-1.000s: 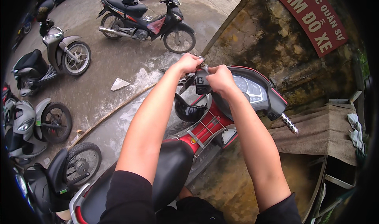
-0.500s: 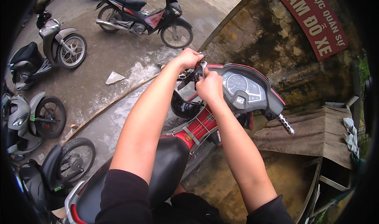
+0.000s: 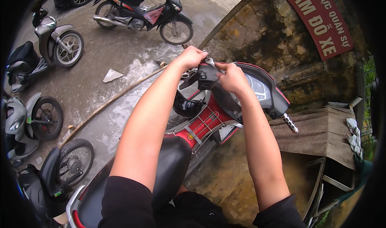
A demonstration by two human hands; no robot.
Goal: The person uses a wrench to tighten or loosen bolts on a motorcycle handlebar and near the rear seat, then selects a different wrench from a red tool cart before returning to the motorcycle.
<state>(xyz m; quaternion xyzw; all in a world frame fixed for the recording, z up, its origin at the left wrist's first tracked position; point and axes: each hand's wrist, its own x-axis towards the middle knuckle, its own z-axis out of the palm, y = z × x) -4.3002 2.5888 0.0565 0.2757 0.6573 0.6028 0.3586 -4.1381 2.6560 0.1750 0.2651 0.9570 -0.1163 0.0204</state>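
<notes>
Both my hands meet at the left end of the handlebar of a red and black motorbike [image 3: 221, 105]. My right hand [image 3: 234, 79] is closed on a silver wrench [image 3: 210, 62], its head by a small fitting on the handlebar. Next to that head, the fingers of my left hand [image 3: 192, 58] pinch together at the same fitting; what they hold is hidden. Just below sits the left switch block [image 3: 204, 83]. A dark helmet [image 3: 187, 106] hangs under the handlebar. The dashboard [image 3: 259, 87] is partly behind my right hand and forearm.
The black seat [image 3: 173, 163] lies beneath my arms. A perforated bar end [image 3: 290, 123] sticks out at right. A stained wall [image 3: 257, 31] with a red sign [image 3: 319, 19] stands ahead. Several parked motorbikes, one being a black motorbike [image 3: 146, 13], line the left. A brown sheet [image 3: 317, 131] covers a frame.
My right hand has swung right and slightly up, and the wrench has turned with it, uncovering the switch block. My left hand stays at the fitting. The view has shifted slightly.
</notes>
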